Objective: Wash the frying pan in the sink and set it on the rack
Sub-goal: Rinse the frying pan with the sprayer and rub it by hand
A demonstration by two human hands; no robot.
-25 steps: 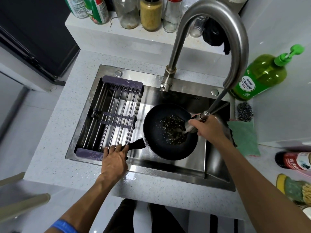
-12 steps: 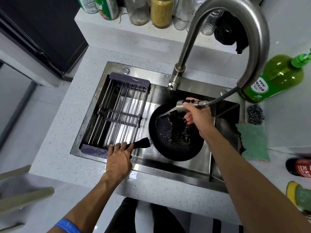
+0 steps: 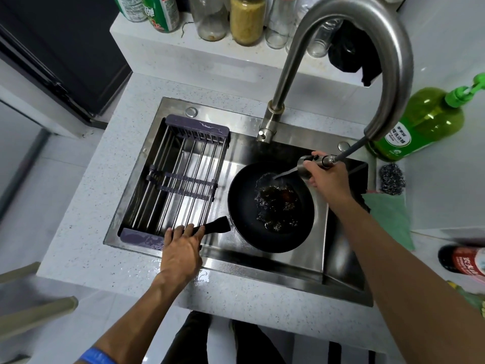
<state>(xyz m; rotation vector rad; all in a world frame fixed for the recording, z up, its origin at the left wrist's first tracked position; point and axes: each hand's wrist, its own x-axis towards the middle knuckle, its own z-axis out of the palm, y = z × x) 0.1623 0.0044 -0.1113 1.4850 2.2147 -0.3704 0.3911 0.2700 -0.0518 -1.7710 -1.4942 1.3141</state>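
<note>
Frying pan (image 3: 270, 206) in sink (image 3: 262, 269), left hand (image 3: 181, 248) grip closed on handle (image 3: 215, 227), right hand (image 3: 328, 179) clasping sprayer (image 3: 305, 164), rack (image 3: 181, 177) alongside.

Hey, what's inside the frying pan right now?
Dark burnt bits sit in the middle of the frying pan, with water from the sprayer in the right hand pooling round them. The pan bottom under the bits is covered.

Bare forearms, no sleeves; blue wristband (image 3: 97, 356) on left wrist; dark trousers (image 3: 225, 340).
</note>
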